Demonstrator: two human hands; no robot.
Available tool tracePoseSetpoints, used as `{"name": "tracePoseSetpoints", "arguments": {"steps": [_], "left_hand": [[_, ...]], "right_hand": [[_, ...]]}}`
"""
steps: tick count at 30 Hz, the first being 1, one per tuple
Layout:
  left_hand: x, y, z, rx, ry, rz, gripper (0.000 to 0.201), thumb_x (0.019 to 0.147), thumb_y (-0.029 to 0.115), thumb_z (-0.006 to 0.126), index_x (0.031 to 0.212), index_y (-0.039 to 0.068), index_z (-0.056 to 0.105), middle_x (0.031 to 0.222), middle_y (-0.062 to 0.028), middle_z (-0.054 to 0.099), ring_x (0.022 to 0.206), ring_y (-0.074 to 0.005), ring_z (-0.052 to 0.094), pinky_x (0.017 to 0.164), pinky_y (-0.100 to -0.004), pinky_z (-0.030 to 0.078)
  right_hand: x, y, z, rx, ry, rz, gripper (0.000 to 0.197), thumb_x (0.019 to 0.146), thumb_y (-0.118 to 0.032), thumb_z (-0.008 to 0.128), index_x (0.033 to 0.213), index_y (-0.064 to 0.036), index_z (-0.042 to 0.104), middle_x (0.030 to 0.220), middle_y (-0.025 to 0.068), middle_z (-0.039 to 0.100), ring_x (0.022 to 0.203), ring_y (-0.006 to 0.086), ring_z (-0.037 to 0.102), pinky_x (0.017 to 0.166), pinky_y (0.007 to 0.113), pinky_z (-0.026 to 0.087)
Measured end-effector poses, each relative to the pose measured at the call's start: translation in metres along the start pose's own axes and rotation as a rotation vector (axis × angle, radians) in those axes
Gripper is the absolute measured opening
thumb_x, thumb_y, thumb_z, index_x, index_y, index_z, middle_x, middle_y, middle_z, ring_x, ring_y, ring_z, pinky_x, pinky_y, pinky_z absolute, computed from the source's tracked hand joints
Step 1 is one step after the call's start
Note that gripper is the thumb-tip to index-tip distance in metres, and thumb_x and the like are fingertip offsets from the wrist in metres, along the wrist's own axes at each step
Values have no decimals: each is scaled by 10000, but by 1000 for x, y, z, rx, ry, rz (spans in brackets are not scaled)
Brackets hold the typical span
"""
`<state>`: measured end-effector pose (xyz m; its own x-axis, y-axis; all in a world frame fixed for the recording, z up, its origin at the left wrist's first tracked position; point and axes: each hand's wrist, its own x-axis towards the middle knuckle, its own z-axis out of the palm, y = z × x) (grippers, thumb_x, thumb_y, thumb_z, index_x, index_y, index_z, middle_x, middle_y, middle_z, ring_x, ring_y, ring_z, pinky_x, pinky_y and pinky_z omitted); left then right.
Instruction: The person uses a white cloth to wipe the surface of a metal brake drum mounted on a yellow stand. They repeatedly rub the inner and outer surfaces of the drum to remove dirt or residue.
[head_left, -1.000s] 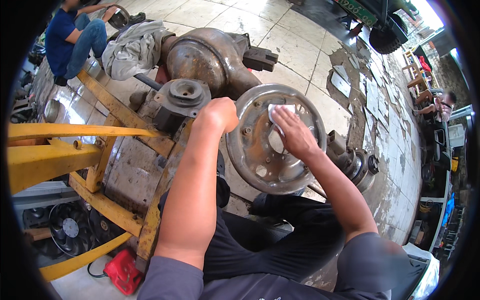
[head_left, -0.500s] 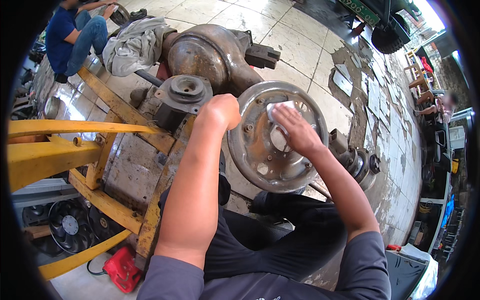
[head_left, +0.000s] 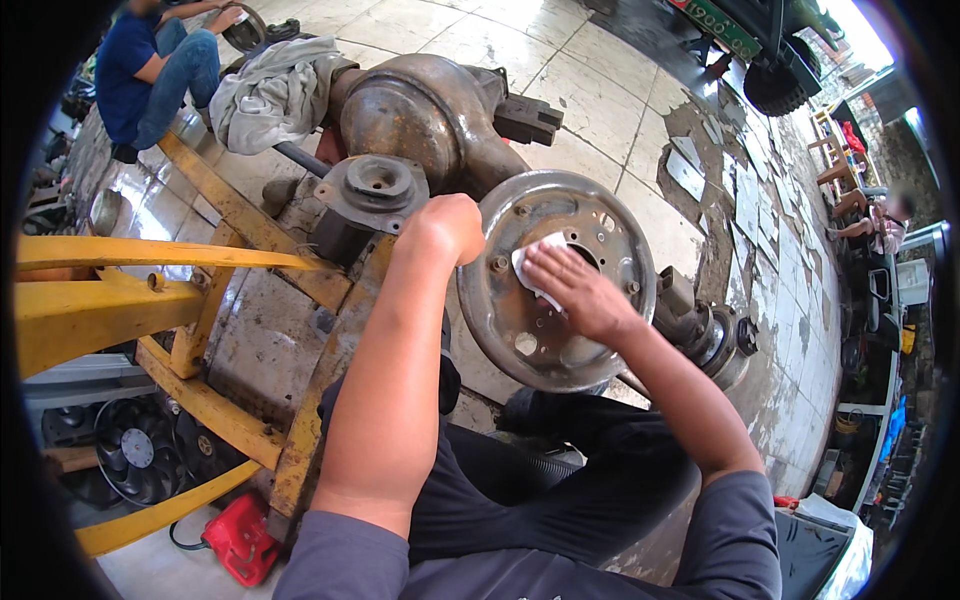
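A round brown-grey brake backing plate, with a raised rim, bolts and holes, stands tilted before me. My left hand is closed at its left rim, the fingertips mostly hidden behind the fist. My right hand presses a folded white sheet, paper or cloth, flat against the plate's face beside the central hole. Just beyond my left hand sits a dark mount with a round rubber centre. Behind the plate lies a large rusty axle housing.
A yellow steel frame fills the left side, with black fans and a red container below. A grey cloth drapes over the axle. Another person crouches at upper left; a second sits far right. Broken tiles lie right.
My right hand has slid the white sheet down and to the left across the plate's face. My left hand stays at the rim.
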<state>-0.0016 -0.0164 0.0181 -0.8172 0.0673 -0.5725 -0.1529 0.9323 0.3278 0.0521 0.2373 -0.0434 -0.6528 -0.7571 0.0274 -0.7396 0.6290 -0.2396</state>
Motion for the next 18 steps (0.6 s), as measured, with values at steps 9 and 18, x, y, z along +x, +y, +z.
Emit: {"name": "tracePoseSetpoints", "arguments": {"steps": [9,18], "left_hand": [[0,-3,2,-17,7,-5,283,868,103,625,1123,64,741,1216,-171,693,1125,-350,669,941,-432,548],[0,-4,3,-15,20,10,282,866,96,620,1117,59,742,1208,-176,693,1119,-355,670,934,-432,552]], "right_hand": [[4,-3,0,39,-26,-5,622,888,-64,617,1485,-86,444,1584,123,388,1493,282,318,1242,433,257],[1,11,1,39,-46,-67,686,865,-55,611,1516,-83,397,1608,133,349,1509,278,291,1253,440,227]]}}
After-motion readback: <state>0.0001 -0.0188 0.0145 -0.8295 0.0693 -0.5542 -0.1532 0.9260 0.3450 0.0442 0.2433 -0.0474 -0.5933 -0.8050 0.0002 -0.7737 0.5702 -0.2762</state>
